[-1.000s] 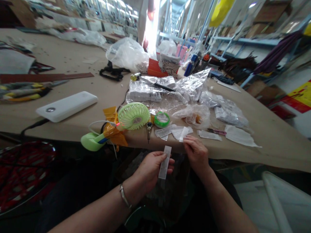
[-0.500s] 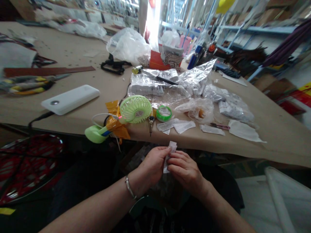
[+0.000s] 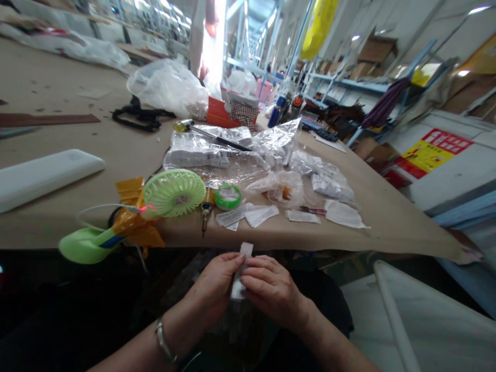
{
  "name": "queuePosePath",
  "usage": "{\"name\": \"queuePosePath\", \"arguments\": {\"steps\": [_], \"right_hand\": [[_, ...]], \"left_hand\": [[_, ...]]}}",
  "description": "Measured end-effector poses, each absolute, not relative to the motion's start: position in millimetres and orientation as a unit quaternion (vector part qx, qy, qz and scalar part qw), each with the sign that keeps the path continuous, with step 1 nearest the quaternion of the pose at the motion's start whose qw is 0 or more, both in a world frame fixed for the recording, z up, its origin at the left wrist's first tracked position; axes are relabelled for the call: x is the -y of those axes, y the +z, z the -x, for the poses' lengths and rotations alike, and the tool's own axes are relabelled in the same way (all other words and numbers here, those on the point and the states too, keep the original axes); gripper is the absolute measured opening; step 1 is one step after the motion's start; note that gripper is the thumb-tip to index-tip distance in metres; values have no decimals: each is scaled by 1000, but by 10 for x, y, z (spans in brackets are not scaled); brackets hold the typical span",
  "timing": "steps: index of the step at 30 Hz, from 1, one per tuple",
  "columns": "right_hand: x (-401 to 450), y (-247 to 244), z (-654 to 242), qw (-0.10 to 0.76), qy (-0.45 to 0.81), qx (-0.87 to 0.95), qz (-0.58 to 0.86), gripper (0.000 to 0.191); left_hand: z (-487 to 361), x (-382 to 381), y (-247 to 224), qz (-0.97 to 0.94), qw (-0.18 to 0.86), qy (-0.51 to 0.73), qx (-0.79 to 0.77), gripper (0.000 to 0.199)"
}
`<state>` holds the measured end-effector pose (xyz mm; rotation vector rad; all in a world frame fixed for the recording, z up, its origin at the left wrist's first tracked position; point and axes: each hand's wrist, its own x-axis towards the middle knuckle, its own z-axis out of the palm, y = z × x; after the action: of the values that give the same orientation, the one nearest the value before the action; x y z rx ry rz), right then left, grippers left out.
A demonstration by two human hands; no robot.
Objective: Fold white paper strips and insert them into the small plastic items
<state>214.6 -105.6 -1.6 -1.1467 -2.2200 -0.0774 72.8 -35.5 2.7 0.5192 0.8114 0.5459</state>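
A narrow white strip (image 3: 239, 279), which looks like paper or cloth labels, is held upright between my two hands below the table's front edge. My left hand (image 3: 217, 281), with a bracelet at its wrist, pinches the strip's left side near the top. My right hand (image 3: 271, 289) has its fingers curled against the right side. More white strips (image 3: 261, 215) lie fanned on the table beside a round green container (image 3: 228, 197). A pen-like tool with a metal tip (image 3: 206, 214) lies left of them.
A green fan (image 3: 174, 194) with orange tape stands at the table edge, near a white power bank (image 3: 46, 175). Clear plastic bags (image 3: 236, 165) hold white bundles. A pink-handled tool (image 3: 314, 210) and white cloth (image 3: 344, 214) lie right.
The view has turned right, so the table items and my hands appear further left. Both hands still hold the strip in nearly the same way.
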Motion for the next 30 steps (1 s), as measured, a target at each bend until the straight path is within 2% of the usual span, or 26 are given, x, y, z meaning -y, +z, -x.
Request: {"name": "queuePosePath", "arguments": {"steps": [4, 7, 9, 11, 17, 22, 25, 27, 30], "right_hand": [[996, 17, -2577, 306, -97, 742, 588, 31], [892, -26, -2947, 228, -176, 648, 705, 53], [857, -74, -3098, 174, -189, 636, 727, 52], [876, -118, -3164, 154, -188, 651, 719, 43], [1034, -163, -3241, 260, -189, 674, 665, 18], [1063, -90, -3132, 389, -154, 634, 650, 10], [1091, -49, -2778, 454, -105, 650, 600, 14], [1115, -51, -2470, 443, -56, 715, 538, 17], [1128, -97, -2071, 383, -31, 800, 460, 17]], "left_hand": [[-710, 379, 99, -259, 830, 222, -440, 9], [-712, 398, 148, -271, 816, 207, -466, 10], [-719, 403, 169, -274, 816, 203, -468, 10], [-725, 400, 174, -274, 816, 200, -468, 10], [-707, 381, 124, -280, 814, 197, -469, 11], [-698, 387, 96, -286, 816, 203, -460, 13], [-698, 397, 82, -277, 826, 215, -442, 13], [-694, 402, 63, -261, 839, 228, -420, 12], [-669, 407, 33, -232, 851, 273, -384, 6]]}}
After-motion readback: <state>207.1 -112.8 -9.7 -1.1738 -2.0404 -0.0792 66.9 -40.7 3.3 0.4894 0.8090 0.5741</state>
